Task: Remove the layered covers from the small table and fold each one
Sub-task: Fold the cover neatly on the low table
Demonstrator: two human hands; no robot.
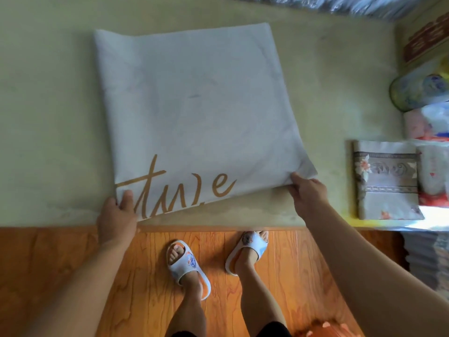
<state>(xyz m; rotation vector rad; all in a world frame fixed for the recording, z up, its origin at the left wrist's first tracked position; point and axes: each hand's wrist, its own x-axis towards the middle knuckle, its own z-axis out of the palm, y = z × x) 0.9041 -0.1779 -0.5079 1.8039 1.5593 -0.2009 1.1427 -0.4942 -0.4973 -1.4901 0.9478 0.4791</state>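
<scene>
Pale cover (194,113) with gold lettering, flat on counter (48,117), left hand (117,212) pinching its 7 o'clock corner, right hand (307,193) pinching its 4 o'clock corner, folded floral cloth (386,181) at 3 o'clock.

Pale grey cover (194,113), gold lettering, lying folded on green surface, near edge lifted

Folded floral cloth (386,181) just right of cover (194,105).
</scene>
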